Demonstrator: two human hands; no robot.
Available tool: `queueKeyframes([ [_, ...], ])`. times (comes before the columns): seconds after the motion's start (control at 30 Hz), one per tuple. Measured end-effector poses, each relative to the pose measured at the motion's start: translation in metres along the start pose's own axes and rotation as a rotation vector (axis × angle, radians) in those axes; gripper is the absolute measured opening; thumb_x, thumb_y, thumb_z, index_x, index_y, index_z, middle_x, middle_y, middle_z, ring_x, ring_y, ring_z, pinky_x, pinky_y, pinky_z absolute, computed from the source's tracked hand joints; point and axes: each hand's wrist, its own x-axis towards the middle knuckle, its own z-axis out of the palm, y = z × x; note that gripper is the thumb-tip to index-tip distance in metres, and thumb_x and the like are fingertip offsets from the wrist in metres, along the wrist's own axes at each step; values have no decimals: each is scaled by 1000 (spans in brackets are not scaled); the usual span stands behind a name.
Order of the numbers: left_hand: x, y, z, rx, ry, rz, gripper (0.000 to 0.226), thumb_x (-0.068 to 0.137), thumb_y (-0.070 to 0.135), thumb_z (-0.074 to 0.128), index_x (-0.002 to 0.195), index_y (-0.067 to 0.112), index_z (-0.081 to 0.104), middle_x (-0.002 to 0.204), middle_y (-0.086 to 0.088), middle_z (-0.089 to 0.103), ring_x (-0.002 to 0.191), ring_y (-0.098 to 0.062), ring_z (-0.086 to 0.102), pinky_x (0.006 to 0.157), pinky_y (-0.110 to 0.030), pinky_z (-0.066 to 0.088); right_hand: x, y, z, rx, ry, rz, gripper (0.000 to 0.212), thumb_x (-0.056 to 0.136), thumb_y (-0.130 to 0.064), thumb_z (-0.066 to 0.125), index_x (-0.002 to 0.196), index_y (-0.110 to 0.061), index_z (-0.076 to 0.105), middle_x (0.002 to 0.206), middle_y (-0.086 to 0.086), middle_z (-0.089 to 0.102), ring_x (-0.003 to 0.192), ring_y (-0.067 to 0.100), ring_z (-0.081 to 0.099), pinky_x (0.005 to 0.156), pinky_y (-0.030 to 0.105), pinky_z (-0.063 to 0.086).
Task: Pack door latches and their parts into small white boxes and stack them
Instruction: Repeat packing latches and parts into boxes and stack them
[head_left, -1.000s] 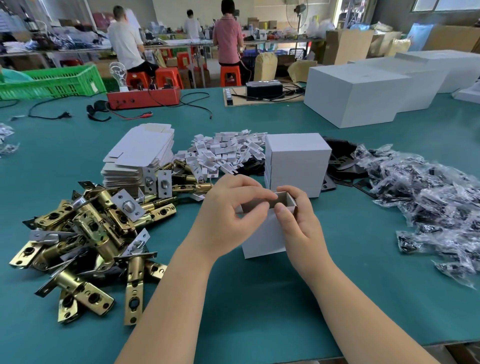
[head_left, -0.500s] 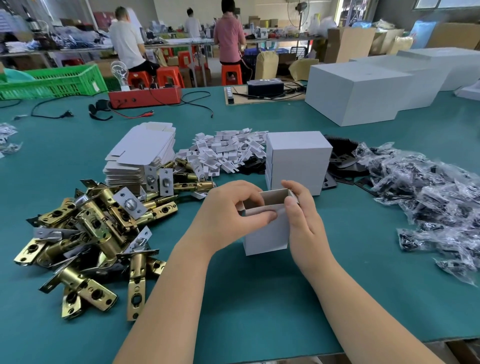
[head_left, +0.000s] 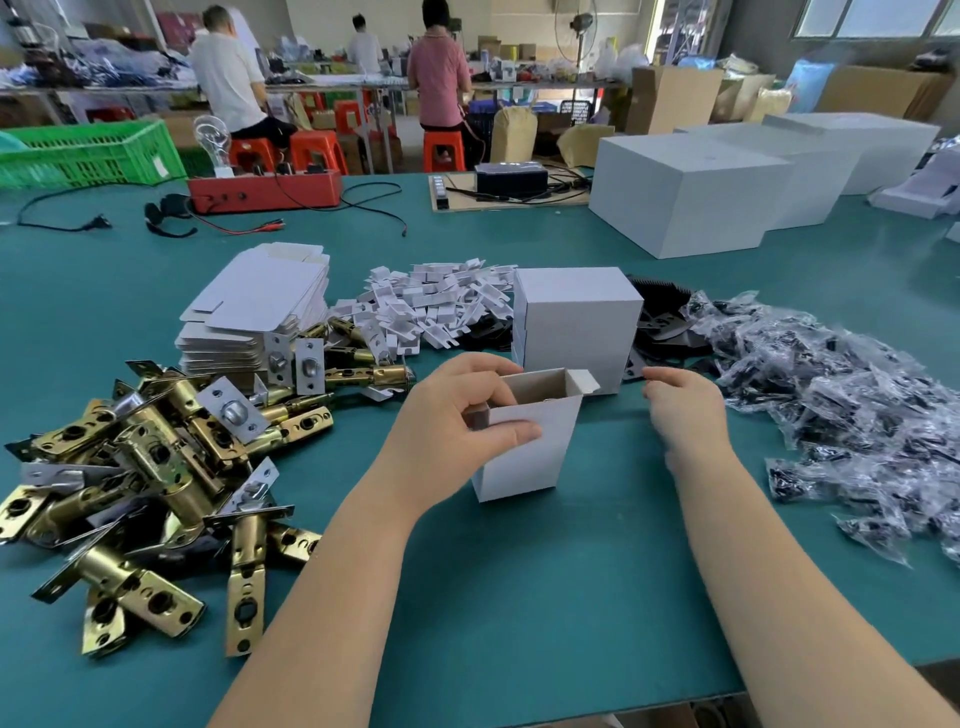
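Since half a second ago the right hand (head_left: 684, 410) has let go of the box (head_left: 524, 447) and drawn off to the right, so only the left hand (head_left: 457, 415) now holds it.

Head view: the box is small, white outside and brown card inside, standing upright on the green table (head_left: 519, 597) with its top open. One small end flap (head_left: 584, 382) sticks up and out at the right rear corner. Whether anything lies inside cannot be told. The left thumb presses the front wall near the top edge while the curled fingers reach over the left rim, so the hand pinches that corner. The right hand hangs just right of the box, apart from it, with fingers loosely curled and nothing in them.

Right behind the open box stands a stack of closed boxes (head_left: 576, 322), white and squared up. To its left lies a heap of small white card inserts (head_left: 436, 306), and further left a pile of flat box blanks (head_left: 260, 312). Brass-coloured latches (head_left: 156, 467) with silver faceplates sprawl in a heap at the left of the table. Clear bags (head_left: 857, 415) with dark parts inside pile up at the right, and black plates (head_left: 665, 317) show between them and the stack. Large white cartons (head_left: 691, 197) sit at the far right, closed. A green crate (head_left: 88, 153) stands far left, its contents not visible.
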Motion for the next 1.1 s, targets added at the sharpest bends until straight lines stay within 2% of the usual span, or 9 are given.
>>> queueKeyframes([
  [0.07, 0, 1, 2, -16, 2, -9, 27, 71, 17, 85, 61, 27, 62, 109, 22, 60, 91, -7, 58, 72, -7, 41, 13, 4, 2, -272, 6, -115, 28, 89, -9, 51, 110, -13, 69, 106, 8, 68, 92, 25, 59, 80, 32, 45],
  [0.13, 1, 1, 1, -21, 0, -15, 30, 70, 17, 86, 60, 30, 61, 111, 19, 59, 92, -5, 57, 73, -6, 40, 24, 4, 6, -464, -8, -195, 24, 92, -20, 55, 109, -12, 69, 114, 13, 66, 105, 33, 57, 83, 34, 43],
  [0.2, 0, 1, 0, -20, -4, -8, 29, 70, 18, 86, 61, 32, 62, 111, 19, 59, 96, 4, 56, 75, -5, 39, 34, 0, 11, -571, -32, -181, 25, 93, -29, 54, 102, -9, 66, 117, 19, 61, 104, 37, 55, 81, 38, 43],
  [0.3, 0, -1, -1, -30, -9, -15, 28, 70, 21, 86, 61, 34, 63, 109, 21, 60, 99, 7, 55, 77, -3, 38, 45, -9, 15, -713, -56, -47, 41, 95, -35, 50, 113, 1, 58, 126, 23, 48, 106, 39, 53, 81, 41, 43],
  [0.4, 1, -2, -3, -45, -18, -28, 28, 71, 22, 86, 62, 34, 63, 108, 23, 60, 97, 6, 55, 78, -3, 37, 50, -15, 14, -768, -69, 5, 40, 92, -34, 55, 117, -3, 59, 128, 21, 45, 105, 36, 53, 77, 38, 40],
  [0.63, 1, -2, -4, -23, -29, 8, 25, 71, 20, 86, 64, 30, 63, 109, 21, 59, 96, 6, 55, 78, -3, 37, 46, 2, 7, -470, 93, -173, 20, 87, -28, 64, 101, -16, 71, 95, 12, 68, 79, 26, 50, 67, 32, 37],
  [0.87, 2, -6, -4, -53, -21, 9, 25, 71, 23, 86, 66, 34, 64, 106, 21, 61, 99, 4, 57, 77, -5, 40, 32, -4, -13, 181, 324, -233, 22, 93, -23, 55, 105, -9, 67, 71, -6, 60, 66, 10, 54, 69, 31, 47],
  [0.97, 3, -6, -4, -102, 3, -31, 38, 67, 31, 86, 90, 45, 60, 102, 22, 64, 95, -2, 61, 74, -12, 47, -3, -35, -25, 424, 220, -501, 15, 93, -24, 55, 102, -27, 67, 82, -12, 64, 72, 3, 56, 68, 19, 46],
  [1.1, 4, -6, -5, -234, 2, -81, 67, 60, 34, 87, 112, 56, 50, 104, 22, 67, 99, -1, 64, 77, -15, 51, -59, -65, -21, 228, -116, -819, 19, 88, -23, 61, 100, -37, 69, 87, -9, 65, 85, 14, 58, 78, 26, 46],
])
